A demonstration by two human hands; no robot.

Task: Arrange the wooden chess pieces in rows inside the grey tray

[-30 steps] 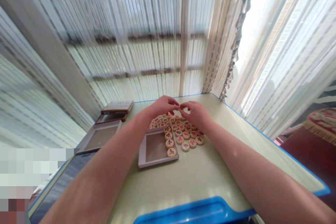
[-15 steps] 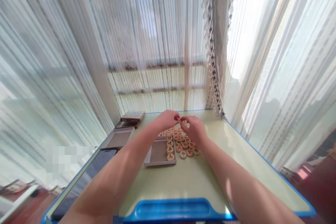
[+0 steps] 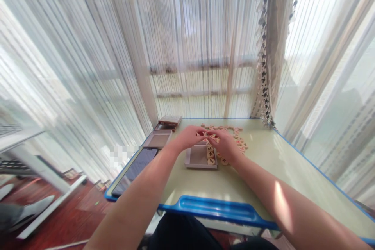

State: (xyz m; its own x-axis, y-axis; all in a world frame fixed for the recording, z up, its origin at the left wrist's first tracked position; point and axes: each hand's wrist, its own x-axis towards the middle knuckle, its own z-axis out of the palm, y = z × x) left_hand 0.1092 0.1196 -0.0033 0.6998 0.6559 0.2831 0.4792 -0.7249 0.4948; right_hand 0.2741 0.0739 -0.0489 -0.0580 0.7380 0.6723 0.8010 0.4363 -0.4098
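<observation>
My left hand (image 3: 193,136) and my right hand (image 3: 223,143) meet at the fingertips above the far end of a shallow light box (image 3: 197,156). A round wooden Chinese chess piece (image 3: 206,134) shows between the pinched fingers of both hands, partly covered by them. Inside the box, along its right side, a column of several pieces with black characters (image 3: 210,154) lies face up. Loose pieces with red or black characters (image 3: 236,136) spread beyond and to the right of the box, many hidden behind my right hand.
A second shallow tray (image 3: 159,139) lies on the left of the pale table (image 3: 272,164). Brown flat boxes (image 3: 170,121) are stacked behind it. A phone (image 3: 136,170) rests along the left edge. A blue grooved rim (image 3: 215,208) runs along the front; sheer curtains (image 3: 187,47) hang behind.
My view has turned left and down, so the table appears farther right. My hands have come from over the loose pieces to the box's far end, fingertips still together.
</observation>
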